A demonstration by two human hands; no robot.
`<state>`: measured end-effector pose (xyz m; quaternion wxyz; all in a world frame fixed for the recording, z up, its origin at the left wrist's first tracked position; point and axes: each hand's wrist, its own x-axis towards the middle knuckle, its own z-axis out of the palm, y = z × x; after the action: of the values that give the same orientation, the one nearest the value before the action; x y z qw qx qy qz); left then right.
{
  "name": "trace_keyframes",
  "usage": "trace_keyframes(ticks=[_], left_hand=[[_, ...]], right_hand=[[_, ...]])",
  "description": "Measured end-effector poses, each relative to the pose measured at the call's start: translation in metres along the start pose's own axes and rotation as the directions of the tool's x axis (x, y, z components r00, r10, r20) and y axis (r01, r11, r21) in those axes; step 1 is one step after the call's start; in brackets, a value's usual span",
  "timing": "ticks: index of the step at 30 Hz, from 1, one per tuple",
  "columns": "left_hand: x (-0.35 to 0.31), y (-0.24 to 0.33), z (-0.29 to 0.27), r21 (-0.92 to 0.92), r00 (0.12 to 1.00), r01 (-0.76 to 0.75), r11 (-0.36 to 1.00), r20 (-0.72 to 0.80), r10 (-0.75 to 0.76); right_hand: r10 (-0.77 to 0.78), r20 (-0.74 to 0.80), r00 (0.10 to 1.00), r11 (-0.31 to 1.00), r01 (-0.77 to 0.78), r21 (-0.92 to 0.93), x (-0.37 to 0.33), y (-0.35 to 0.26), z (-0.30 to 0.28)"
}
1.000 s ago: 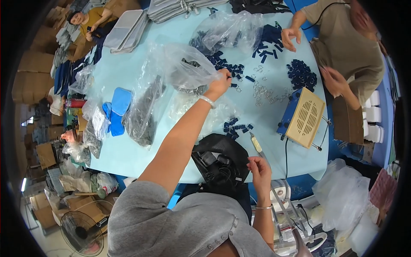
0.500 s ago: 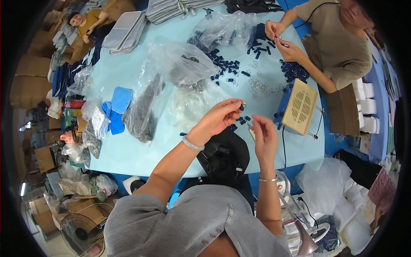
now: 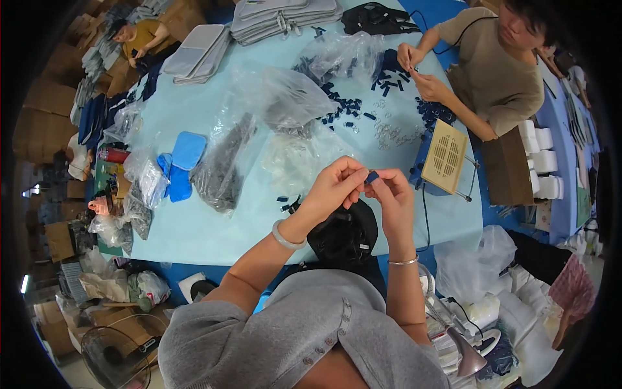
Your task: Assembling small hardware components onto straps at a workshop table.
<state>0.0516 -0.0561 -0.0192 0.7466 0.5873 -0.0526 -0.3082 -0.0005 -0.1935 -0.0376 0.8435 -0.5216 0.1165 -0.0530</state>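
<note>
Above the near edge of the table, my two hands meet at a small navy tab (image 3: 372,176). A tiny bit of metal seems to show at its top, too small to make out. My left hand (image 3: 337,189), below a pale bangle, pinches the tab from the left with its fingers curled. From the right, my right hand (image 3: 393,194), with a thin bracelet at the wrist, grips it between thumb and fingers. Under my hands lies a black bag (image 3: 343,236), partly hidden. A few loose navy tabs (image 3: 283,200) rest beside my left wrist.
Heaped navy tabs (image 3: 350,107) and scattered metal rings (image 3: 389,135) lie farther off. Clear plastic bags (image 3: 223,172) cover the middle left. A blue-and-beige machine (image 3: 446,159) stands right, its cord running nearward. Across the table, a co-worker (image 3: 495,78) handles a small piece.
My right hand has come up and left to meet my left hand, and both now hold the navy tab. My view has shifted slightly.
</note>
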Motion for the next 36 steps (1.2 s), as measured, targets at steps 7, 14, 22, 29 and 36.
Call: trace_keyframes(ticks=[7,14,22,29,36], left_hand=[[-0.018,0.018,0.008,0.203,0.982,-0.165,0.965,-0.052,0.179],[-0.021,0.022,0.011,0.454,0.94,-0.27,0.849,-0.066,0.334],[-0.024,0.029,0.012,0.566,0.888,-0.347,0.748,-0.058,0.456],[-0.023,0.03,0.009,0.639,0.846,-0.395,0.66,-0.027,0.533],[-0.025,0.027,0.01,0.697,0.769,-0.447,0.56,-0.021,0.639]], right_hand=[[0.101,0.047,0.994,0.974,-0.108,0.201,-0.006,-0.006,0.004],[0.05,0.05,0.997,0.964,-0.062,0.257,-0.005,-0.009,0.012],[-0.009,0.083,0.997,0.972,-0.011,0.233,-0.005,-0.011,0.013],[-0.033,0.055,0.998,0.973,0.02,0.229,-0.004,-0.008,0.017],[-0.045,0.064,0.997,0.983,0.033,0.179,-0.004,-0.007,0.02]])
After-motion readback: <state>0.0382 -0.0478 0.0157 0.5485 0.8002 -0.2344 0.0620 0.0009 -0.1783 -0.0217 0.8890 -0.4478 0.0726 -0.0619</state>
